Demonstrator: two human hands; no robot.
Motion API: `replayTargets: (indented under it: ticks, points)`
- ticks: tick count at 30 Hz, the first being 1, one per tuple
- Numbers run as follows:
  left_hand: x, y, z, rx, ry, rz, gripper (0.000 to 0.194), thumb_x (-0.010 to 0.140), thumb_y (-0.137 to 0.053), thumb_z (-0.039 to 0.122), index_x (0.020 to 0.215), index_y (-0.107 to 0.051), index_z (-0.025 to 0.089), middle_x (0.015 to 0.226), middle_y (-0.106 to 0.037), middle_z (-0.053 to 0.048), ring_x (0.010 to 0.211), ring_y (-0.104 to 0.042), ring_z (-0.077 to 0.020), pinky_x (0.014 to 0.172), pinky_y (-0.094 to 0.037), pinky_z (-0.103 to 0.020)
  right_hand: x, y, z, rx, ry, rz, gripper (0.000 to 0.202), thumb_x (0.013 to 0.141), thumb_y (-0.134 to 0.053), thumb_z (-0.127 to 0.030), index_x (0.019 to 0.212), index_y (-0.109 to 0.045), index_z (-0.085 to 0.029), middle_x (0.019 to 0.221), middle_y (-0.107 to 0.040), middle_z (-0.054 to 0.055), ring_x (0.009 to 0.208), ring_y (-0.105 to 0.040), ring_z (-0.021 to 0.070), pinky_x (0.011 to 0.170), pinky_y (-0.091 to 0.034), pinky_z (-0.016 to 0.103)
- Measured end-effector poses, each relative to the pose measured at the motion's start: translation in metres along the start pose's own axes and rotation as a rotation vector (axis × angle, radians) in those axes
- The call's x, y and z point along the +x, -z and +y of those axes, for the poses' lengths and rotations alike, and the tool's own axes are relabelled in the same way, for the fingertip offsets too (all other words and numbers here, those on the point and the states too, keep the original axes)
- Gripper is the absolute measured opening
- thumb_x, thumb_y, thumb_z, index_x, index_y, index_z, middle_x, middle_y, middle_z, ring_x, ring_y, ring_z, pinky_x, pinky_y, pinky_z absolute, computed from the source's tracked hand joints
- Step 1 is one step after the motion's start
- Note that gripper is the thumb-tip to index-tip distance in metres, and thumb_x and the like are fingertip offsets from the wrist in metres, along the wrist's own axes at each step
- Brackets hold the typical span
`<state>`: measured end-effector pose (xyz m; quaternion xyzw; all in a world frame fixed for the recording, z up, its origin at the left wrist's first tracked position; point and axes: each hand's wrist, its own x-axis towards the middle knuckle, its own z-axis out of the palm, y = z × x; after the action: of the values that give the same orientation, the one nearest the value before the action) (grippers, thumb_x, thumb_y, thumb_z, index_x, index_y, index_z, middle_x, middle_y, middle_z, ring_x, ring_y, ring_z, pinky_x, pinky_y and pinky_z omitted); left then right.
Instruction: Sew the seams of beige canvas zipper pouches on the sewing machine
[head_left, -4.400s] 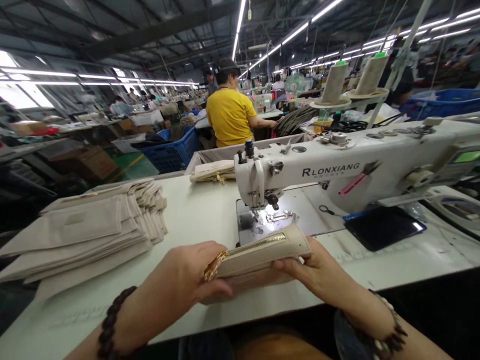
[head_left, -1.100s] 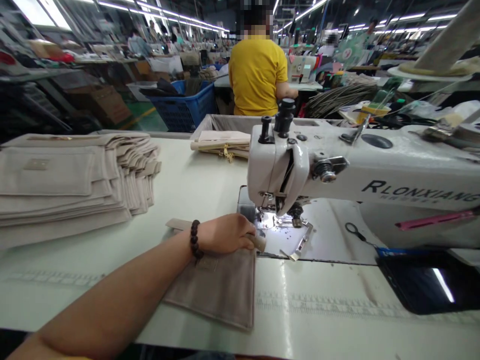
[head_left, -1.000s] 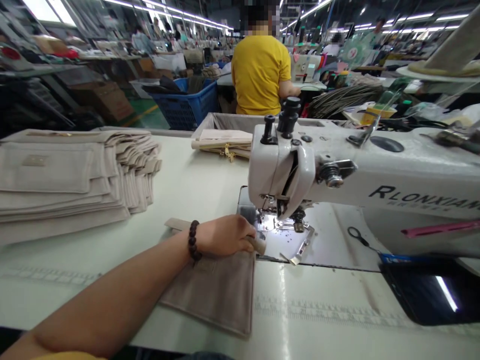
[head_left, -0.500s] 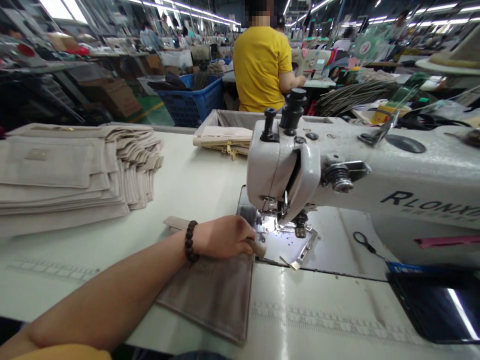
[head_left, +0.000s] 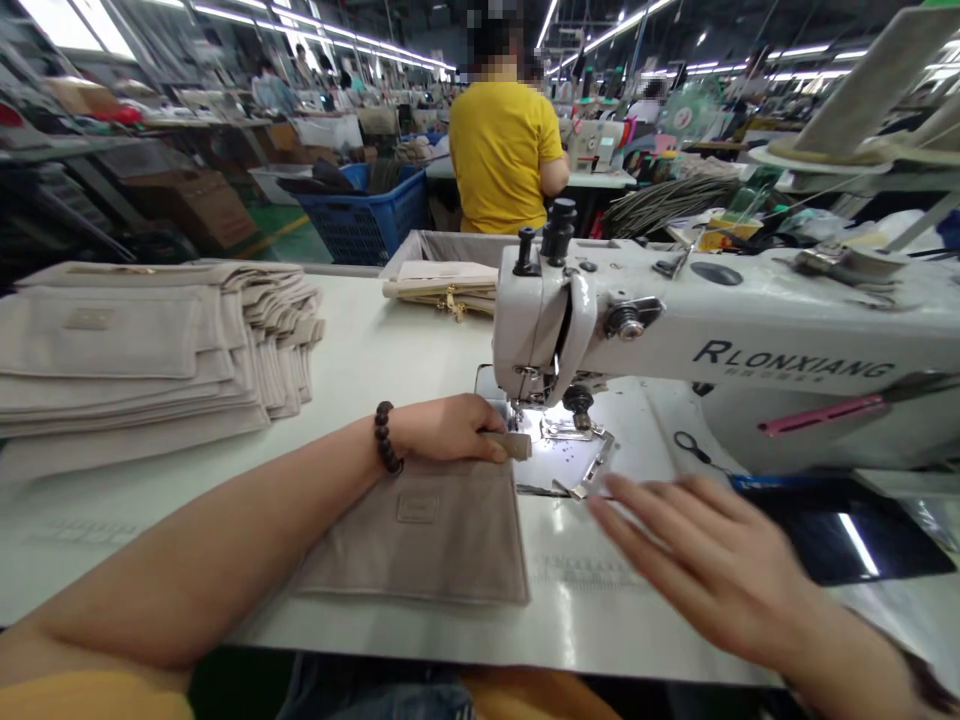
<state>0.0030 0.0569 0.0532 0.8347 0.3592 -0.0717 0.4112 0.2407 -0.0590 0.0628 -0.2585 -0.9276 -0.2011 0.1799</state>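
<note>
"Alignment, you think?"
"Seemingly: left hand grips the rolled end of that pouch beside the sewing machine; right hand hovers apart, unclenched. Next probably wants careful two-handed guiding."

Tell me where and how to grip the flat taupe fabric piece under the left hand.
Best pinch the taupe fabric piece by its near right corner, probably from the right: that corner lies flat and uncovered on the pale tabletop, while the left hand covers part of the far edge.
</note>
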Motion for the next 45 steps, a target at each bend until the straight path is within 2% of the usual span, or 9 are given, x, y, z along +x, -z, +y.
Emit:
replayTargets:
  ticks: [4, 7, 18, 29, 31, 34, 37, 41, 45]
  points:
    - [-0.007, -0.001, 0.006, -0.005, -0.019, 0.027, 0.018, 0.075, -0.050, 0.030, 0.075, -0.059, 0.014, 0.066, -0.057, 0.002, 0.064, -0.049, -0.0121, 0.053, -0.031, -0.019, 0.027, -0.039, -0.015, 0.081, 0.216, -0.007, 0.018, 0.085, -0.042, -0.013, 0.096, -0.057, -0.012, 0.098, -0.060, 0.009, 0.065, -0.050, 0.0139, 0.054, -0.037, 0.030]
    - [-0.009, -0.003, 0.006, -0.017, -0.015, 0.034, 0.018, 0.075, -0.050, 0.029, 0.076, -0.060, 0.014, 0.066, -0.057, 0.001, 0.064, -0.049, -0.0119, 0.053, -0.031, -0.019, 0.033, -0.054, -0.020, 0.125, 0.286, 0.014, 0.016, 0.084, -0.043, -0.015, 0.084, -0.058, -0.012, 0.097, -0.061, 0.010, 0.063, -0.049, 0.0139, 0.052, -0.036, 0.030]
    - [-0.001, -0.004, -0.002, -0.077, -0.032, 0.044, 0.020, 0.076, -0.050, 0.033, 0.072, -0.057, 0.015, 0.064, -0.054, 0.003, 0.060, -0.047, -0.0104, 0.052, -0.032, -0.018, 0.020, -0.056, -0.022, 0.136, 0.225, 0.029, 0.025, 0.084, -0.039, -0.012, 0.099, -0.057, -0.005, 0.105, -0.059, 0.017, 0.070, -0.054, 0.0159, 0.056, -0.042, 0.030]
    - [0.004, -0.013, -0.003, 0.166, -0.023, 0.063, 0.018, 0.078, -0.047, 0.024, 0.077, -0.061, 0.015, 0.068, -0.060, 0.001, 0.062, -0.051, -0.0110, 0.054, -0.033, -0.019, 0.019, -0.062, -0.027, 0.135, 0.250, -0.029, 0.026, 0.084, -0.038, -0.011, 0.097, -0.059, -0.003, 0.099, -0.062, 0.018, 0.058, -0.051, 0.0138, 0.050, -0.039, 0.028]
    - [0.001, -0.015, -0.008, 0.240, 0.036, 0.105, 0.018, 0.078, -0.047, 0.025, 0.074, -0.062, 0.015, 0.067, -0.061, 0.000, 0.060, -0.051, -0.0115, 0.052, -0.031, -0.020, 0.025, -0.068, -0.026, 0.133, 0.250, -0.067, 0.024, 0.085, -0.038, -0.012, 0.095, -0.059, -0.005, 0.097, -0.062, 0.016, 0.058, -0.051, 0.0139, 0.050, -0.038, 0.028]
    - [-0.002, -0.013, -0.018, 0.357, 0.183, 0.290, 0.019, 0.075, -0.050, 0.028, 0.070, -0.063, 0.016, 0.066, -0.062, -0.003, 0.060, -0.054, -0.0144, 0.050, -0.031, -0.022, 0.043, -0.080, -0.021, 0.142, 0.217, -0.180, 0.023, 0.085, -0.037, -0.013, 0.091, -0.059, -0.008, 0.095, -0.062, 0.013, 0.057, -0.051, 0.0144, 0.049, -0.036, 0.029]
    - [0.009, -0.009, -0.029, 0.416, 0.264, 0.439, 0.022, 0.076, -0.049, 0.030, 0.073, -0.064, 0.015, 0.070, -0.064, -0.008, 0.066, -0.057, -0.0198, 0.054, -0.037, -0.025, 0.060, -0.091, -0.013, 0.144, 0.120, -0.300, 0.020, 0.084, -0.038, -0.012, 0.085, -0.058, -0.011, 0.088, -0.062, 0.010, 0.056, -0.051, 0.0152, 0.048, -0.033, 0.029]
    - [0.040, -0.007, -0.037, 0.443, 0.222, 0.512, 0.025, 0.079, -0.048, 0.029, 0.089, -0.064, 0.013, 0.085, -0.064, -0.011, 0.084, -0.058, -0.0240, 0.069, -0.042, -0.030, 0.063, -0.096, -0.005, 0.129, -0.015, -0.342, 0.015, 0.078, -0.044, -0.006, 0.080, -0.057, -0.012, 0.079, -0.062, 0.008, 0.058, -0.052, 0.0158, 0.048, -0.030, 0.028]
    - [0.059, -0.013, -0.037, 0.444, 0.074, 0.499, 0.024, 0.080, -0.049, 0.026, 0.094, -0.063, 0.013, 0.100, -0.063, -0.010, 0.100, -0.053, -0.0249, 0.085, -0.041, -0.032, 0.049, -0.093, -0.009, 0.125, -0.084, -0.367, 0.012, 0.076, -0.045, -0.008, 0.078, -0.056, -0.012, 0.081, -0.061, 0.008, 0.055, -0.050, 0.0142, 0.046, -0.027, 0.027]
